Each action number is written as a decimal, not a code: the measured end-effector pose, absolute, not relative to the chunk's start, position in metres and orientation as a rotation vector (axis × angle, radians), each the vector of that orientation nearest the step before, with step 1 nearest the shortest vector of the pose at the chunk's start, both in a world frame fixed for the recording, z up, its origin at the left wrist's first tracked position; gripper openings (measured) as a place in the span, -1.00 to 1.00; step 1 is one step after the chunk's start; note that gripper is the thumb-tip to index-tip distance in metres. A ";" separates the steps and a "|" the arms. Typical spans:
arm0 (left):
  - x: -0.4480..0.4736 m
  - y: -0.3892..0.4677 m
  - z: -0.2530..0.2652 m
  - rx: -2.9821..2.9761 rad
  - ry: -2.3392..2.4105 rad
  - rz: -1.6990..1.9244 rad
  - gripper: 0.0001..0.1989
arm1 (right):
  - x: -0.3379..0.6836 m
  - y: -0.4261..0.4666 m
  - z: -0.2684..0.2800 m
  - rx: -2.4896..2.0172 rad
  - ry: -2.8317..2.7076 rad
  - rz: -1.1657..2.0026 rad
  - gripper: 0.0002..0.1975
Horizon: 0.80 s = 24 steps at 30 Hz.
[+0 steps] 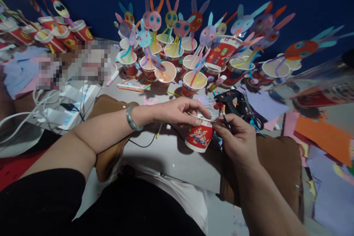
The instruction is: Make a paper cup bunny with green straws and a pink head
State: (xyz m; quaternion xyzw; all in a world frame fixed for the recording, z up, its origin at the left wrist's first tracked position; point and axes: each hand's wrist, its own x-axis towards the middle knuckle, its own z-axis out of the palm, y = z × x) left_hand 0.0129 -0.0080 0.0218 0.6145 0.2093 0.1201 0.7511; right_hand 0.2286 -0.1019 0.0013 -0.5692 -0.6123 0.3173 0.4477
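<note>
At far left, red-and-white striped cups (62, 37) stand at the back of the desk (171, 160), with a white power strip (80, 105) and tangled cables (35, 101) nearer the person. The left forearm, with a greenish bangle (134, 118) on the wrist, crosses a brown cushion (110, 107). Behind the hands stand many red cups bearing paper rabbit faces (155, 20) on coloured stems. The left hand (188, 112) bends its thumb and fingers at the top of a red paper cup (199, 137) with a printed figure, near the desk's front edge; whether that grip is clamped I cannot tell. Just right of the cup's top, the right hand (238, 131) has its grip closed on a slim dark tool (226, 122). Farther right lie scissors (258, 122), a second brown cushion (279, 169), orange paper (323, 138) and lilac sheets (332, 188).
</note>
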 end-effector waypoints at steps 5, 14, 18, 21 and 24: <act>0.013 -0.007 0.023 1.347 0.441 0.235 -0.76 | 0.227 -0.102 0.003 -1.375 -1.518 0.799 -0.89; 0.014 -0.008 0.021 1.317 0.453 0.300 -0.71 | 0.226 -0.103 0.001 -1.388 -1.495 0.738 -0.91; 0.013 -0.007 0.019 1.326 0.460 0.305 -0.65 | 0.225 -0.102 -0.001 -1.388 -1.454 0.731 -0.89; 0.013 -0.007 0.017 1.345 0.473 0.300 -0.60 | 0.225 -0.102 -0.003 -1.388 -1.426 0.742 -0.89; 0.013 -0.008 0.018 1.331 0.501 0.310 -0.63 | 0.225 -0.102 -0.004 -1.398 -1.415 0.729 -0.90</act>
